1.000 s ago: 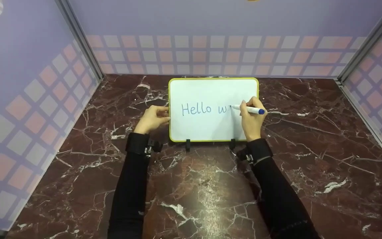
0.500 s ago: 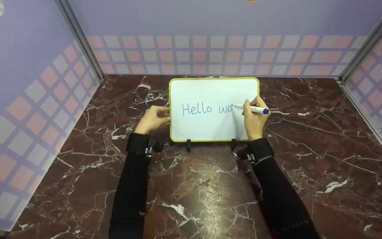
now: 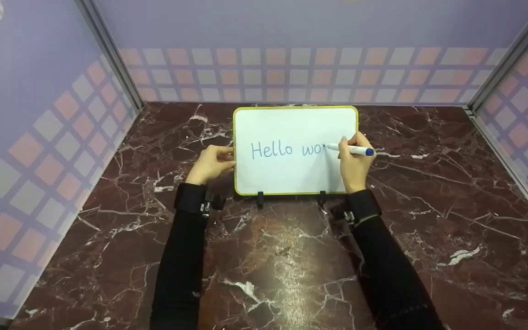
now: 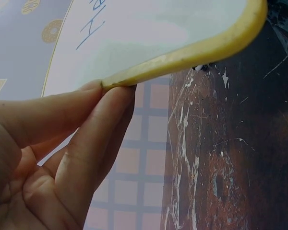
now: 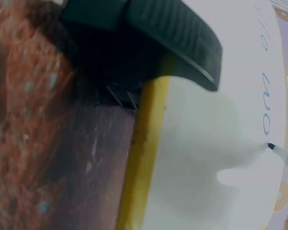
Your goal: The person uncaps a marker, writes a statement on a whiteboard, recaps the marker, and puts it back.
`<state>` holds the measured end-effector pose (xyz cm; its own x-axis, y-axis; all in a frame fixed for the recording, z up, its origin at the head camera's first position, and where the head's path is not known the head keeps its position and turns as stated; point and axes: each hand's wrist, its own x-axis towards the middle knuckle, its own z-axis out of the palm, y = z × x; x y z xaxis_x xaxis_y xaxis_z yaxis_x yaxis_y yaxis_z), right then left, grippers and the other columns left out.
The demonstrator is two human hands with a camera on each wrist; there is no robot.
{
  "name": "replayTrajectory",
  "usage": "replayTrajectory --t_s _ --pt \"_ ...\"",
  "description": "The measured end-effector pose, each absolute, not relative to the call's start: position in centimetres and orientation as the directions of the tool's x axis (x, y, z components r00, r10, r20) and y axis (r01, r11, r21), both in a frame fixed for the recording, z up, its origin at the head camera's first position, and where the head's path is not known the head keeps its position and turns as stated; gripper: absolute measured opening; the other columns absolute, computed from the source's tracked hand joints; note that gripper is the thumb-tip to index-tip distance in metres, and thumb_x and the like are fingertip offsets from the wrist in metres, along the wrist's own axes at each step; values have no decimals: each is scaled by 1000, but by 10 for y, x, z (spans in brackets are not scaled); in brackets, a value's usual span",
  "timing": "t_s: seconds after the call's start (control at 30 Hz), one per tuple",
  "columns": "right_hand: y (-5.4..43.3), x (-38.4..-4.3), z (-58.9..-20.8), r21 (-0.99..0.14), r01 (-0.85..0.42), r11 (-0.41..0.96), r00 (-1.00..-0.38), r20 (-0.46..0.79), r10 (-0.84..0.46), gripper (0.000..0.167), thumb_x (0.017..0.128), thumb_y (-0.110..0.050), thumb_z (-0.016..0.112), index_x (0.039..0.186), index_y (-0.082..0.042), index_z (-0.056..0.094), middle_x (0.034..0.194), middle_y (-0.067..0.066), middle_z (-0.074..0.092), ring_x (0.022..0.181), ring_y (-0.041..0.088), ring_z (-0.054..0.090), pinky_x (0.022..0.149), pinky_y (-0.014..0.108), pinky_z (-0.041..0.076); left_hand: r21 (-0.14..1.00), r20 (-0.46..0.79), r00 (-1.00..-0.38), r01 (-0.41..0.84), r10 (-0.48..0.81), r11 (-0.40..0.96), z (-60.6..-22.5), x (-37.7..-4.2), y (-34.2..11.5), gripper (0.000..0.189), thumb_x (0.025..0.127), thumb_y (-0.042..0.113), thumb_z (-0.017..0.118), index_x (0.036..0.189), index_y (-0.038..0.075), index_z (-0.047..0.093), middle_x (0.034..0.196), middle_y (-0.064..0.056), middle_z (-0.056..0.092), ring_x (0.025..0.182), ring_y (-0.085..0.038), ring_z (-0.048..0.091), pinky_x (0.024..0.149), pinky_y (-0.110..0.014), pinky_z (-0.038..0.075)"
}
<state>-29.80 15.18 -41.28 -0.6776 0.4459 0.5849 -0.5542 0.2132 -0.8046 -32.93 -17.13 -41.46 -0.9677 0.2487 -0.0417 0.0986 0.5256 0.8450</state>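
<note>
A small whiteboard (image 3: 287, 176) with a yellow frame stands on the table, "Hello wo" written on it in blue. At its left edge my left hand (image 3: 208, 166) pinches the frame; in the left wrist view thumb and fingertips meet on the yellow rim (image 4: 182, 56). My right hand (image 3: 354, 166) grips a white marker (image 3: 360, 151) with a blue end, held nearly level in front of the board's right part. In the right wrist view the marker's dark tip (image 5: 271, 145) is right at the board, just past the "o". Most of the right hand is outside that view.
Two black feet of a stand (image 3: 260, 200) hold the board's lower edge; one black clip (image 5: 177, 40) looms large in the right wrist view. The tabletop (image 3: 282, 266) is dark red marble pattern. Purple panels with checks (image 3: 287, 27) enclose the back and sides.
The right hand has moved right with the marker. An "o" now follows the "w" on the board. My left hand stays at the board's left edge.
</note>
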Motion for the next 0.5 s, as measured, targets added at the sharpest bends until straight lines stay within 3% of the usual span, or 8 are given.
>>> replayTrajectory --t_s 0.17,0.27,0.5 --pt "154 -294 -414 -800 -553 234 -674 594 439 29 85 14 53 63 10 35 51 -6 43 41 -1 43 42 12 33 848 -29 -967 110 251 519 -414 -330 -170 46 93 -5 61 138 -11 51 126 -33 61 117 -40 63 92 -38 59" --pt "158 -304 -423 -801 -551 236 -670 593 447 31 88 11 56 64 7 37 54 -7 45 43 0 46 43 13 34 853 -24 -968 111 251 510 -414 -330 -170 46 93 -5 61 137 -11 51 125 -33 62 116 -41 64 92 -38 59" --pt "160 -299 -413 -797 -571 196 -648 584 489 30 90 10 56 65 9 38 55 -5 48 45 15 49 45 14 35 853 -35 -971 95 238 513 -415 -331 -170 48 93 -6 61 138 -12 49 125 -34 61 115 -42 64 92 -38 59"
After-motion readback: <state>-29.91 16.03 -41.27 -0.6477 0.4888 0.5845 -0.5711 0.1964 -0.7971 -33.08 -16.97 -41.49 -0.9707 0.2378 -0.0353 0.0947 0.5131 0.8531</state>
